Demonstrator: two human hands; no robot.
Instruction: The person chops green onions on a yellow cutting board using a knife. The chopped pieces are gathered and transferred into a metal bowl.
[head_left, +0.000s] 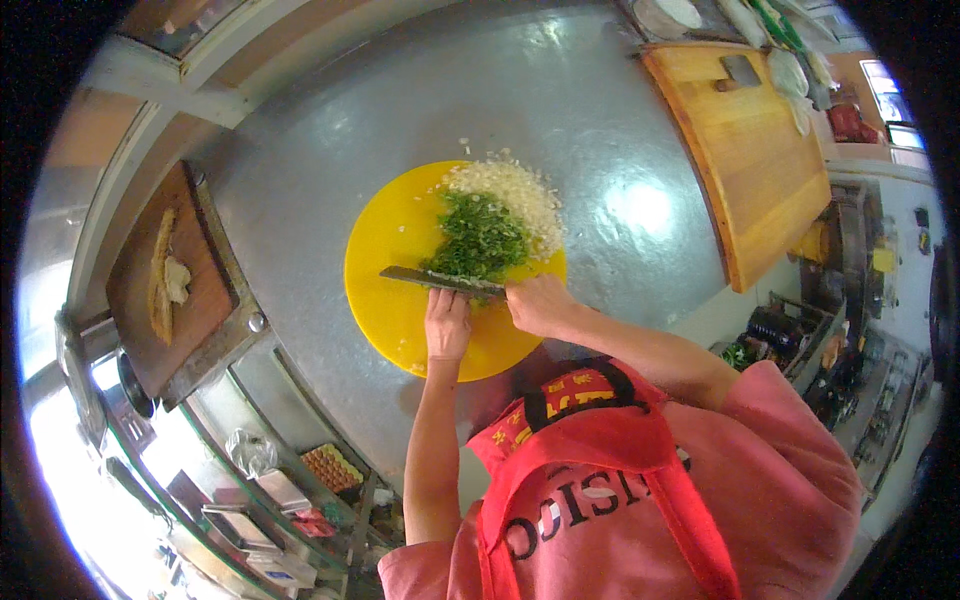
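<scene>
My right hand (541, 306) is closed around the handle of a cleaver (409, 276), whose blade points left across the yellow round cutting board (382, 315). Along the blade lie bits of chopped food. My left hand (448, 326) is at the near side of the blade; its fingertips are hidden by the knife, so their hold is unclear. Just beyond the blade sits a heap of finely chopped green herbs or scallion greens (480, 234). Chopped white pieces (514, 187), perhaps onion or garlic, are piled against it and spill over the board's far right edge.
Under the board is a metal worktop (300, 225). A wooden board (757, 165) at right bears another cleaver (741, 71). At left, a brown board (210, 277) carries a long tan piece (163, 277). Eggs in a tray (332, 466) stand on a lower shelf.
</scene>
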